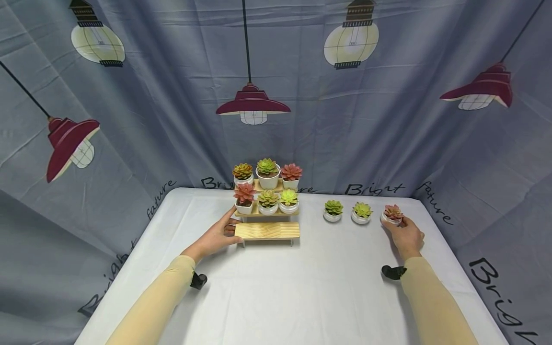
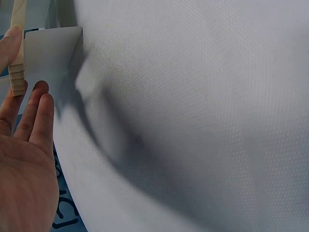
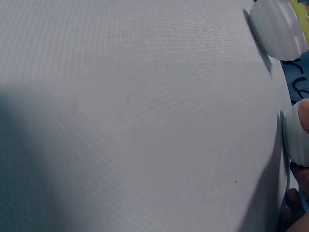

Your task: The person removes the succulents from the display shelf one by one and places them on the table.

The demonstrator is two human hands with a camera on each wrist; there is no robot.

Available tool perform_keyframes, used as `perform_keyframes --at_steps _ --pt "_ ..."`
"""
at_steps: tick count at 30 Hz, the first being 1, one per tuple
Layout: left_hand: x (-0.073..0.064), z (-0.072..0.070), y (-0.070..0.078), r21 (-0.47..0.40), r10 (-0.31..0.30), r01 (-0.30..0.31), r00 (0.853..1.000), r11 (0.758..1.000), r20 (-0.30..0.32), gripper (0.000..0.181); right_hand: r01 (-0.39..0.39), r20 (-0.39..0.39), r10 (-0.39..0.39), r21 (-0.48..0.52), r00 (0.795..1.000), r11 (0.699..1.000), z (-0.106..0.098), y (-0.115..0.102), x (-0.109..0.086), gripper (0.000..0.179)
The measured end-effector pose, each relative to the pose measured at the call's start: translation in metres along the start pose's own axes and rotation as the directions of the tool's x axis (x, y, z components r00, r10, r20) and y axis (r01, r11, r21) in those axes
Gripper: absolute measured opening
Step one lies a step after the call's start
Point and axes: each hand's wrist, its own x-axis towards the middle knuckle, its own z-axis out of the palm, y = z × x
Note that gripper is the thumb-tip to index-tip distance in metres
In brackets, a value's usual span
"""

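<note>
My right hand (image 1: pixel 407 237) pinches the white pot of a reddish succulent (image 1: pixel 393 212) at the table's right side. In the right wrist view, a fingertip (image 3: pixel 304 116) lies against that white pot (image 3: pixel 295 137), low over the cloth. My left hand (image 1: pixel 215 238) holds the left end of a three-step wooden plant stand (image 1: pixel 267 231), thumb at the front of the lowest step. The left wrist view shows the thumb (image 2: pixel 10 46) and fingers on either side of the board's end (image 2: pixel 17 79). Several potted succulents, including a green one (image 1: pixel 267 166), stand on the upper two steps; the lowest step is bare.
Two green potted succulents, a darker one (image 1: pixel 333 211) and a lighter one (image 1: pixel 361 213), stand between the stand and my right hand. A white cloth covers the table (image 1: pixel 302 292). Behind it hangs a grey-blue curtain (image 1: pixel 297 134) printed with lamps.
</note>
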Motion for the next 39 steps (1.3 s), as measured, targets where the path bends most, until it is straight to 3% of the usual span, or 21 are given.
perform_keyframes --at_steps 14,26,33,39 --pt "0.001 0.000 0.000 0.001 0.003 -0.003 1.000 1.000 0.001 0.110 0.007 0.002 -0.007 -0.031 1.000 1.000 -0.002 -0.001 -0.004 0.090" --pt "-0.001 0.002 0.005 0.002 -0.008 0.008 1.000 1.000 0.001 0.112 0.082 0.042 -0.077 -0.130 0.996 0.988 -0.016 0.004 -0.012 0.093" --pt "-0.001 0.003 0.006 0.002 -0.015 0.015 1.000 1.000 -0.013 0.114 0.117 0.009 -0.116 -0.083 0.993 0.990 -0.028 0.002 -0.024 0.086" --pt "-0.001 0.002 0.006 -0.002 0.004 -0.004 1.000 1.000 -0.013 0.114 0.172 -0.069 -0.173 -0.019 0.983 0.985 -0.038 -0.005 -0.033 0.077"
